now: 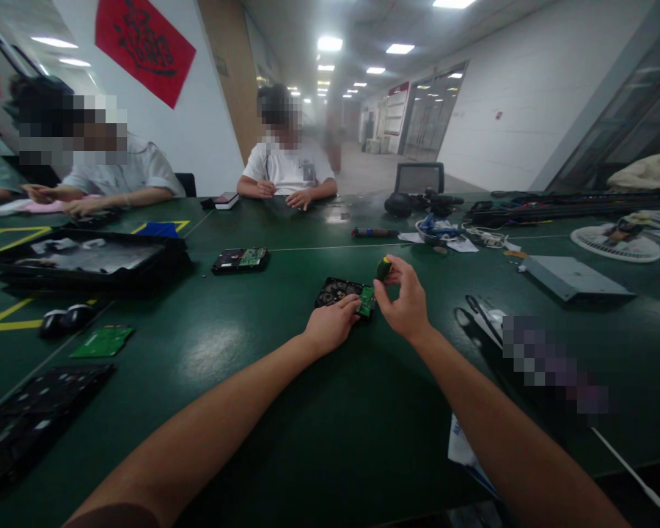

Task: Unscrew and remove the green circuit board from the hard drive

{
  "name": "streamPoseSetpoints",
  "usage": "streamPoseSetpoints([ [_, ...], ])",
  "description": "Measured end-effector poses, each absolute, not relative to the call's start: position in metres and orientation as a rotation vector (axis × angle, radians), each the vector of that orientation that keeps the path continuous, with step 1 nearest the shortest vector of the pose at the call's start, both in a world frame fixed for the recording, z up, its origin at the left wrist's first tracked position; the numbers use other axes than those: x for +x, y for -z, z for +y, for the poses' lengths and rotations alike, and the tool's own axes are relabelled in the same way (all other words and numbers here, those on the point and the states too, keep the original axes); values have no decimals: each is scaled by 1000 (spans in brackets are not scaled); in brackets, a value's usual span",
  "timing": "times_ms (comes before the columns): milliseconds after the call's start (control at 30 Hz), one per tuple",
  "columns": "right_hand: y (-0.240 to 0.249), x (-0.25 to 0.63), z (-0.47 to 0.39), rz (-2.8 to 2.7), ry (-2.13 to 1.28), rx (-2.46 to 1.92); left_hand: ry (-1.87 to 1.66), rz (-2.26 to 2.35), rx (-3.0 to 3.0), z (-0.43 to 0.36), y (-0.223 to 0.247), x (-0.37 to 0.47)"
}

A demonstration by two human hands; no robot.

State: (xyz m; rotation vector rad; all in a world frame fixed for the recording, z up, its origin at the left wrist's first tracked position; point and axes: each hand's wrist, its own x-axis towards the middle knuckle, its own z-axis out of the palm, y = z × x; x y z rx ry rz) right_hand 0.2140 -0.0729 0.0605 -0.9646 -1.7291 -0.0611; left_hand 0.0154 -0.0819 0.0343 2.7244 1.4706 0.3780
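Note:
A black hard drive with a green circuit board [335, 290] lies flat on the dark green table. My left hand [333, 324] rests on its near edge, fingers together over the drive. Just right of the drive, my right hand [404, 297] is raised with thumb and fingers closed round the dark green and yellow handle of a screwdriver [383, 268]. The screwdriver's shaft and tip cannot be made out against the board.
Another drive [240, 260] lies further left. A black tray [82, 257], a loose green board [103, 342] and a black panel [38, 414] are at the left. A grey metal box [577, 279] sits right. Two people sit across the table [286, 337].

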Motion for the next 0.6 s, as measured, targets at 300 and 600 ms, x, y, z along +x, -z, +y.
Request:
streamPoseSetpoints([
  [300, -60, 215, -73, -1722, 92, -1002, -383, 1465, 2716, -81, -34, 16],
  [600, -57, 216, -71, -1700, 100, -1027, -365, 1473, 2719, -82, -34, 15],
])
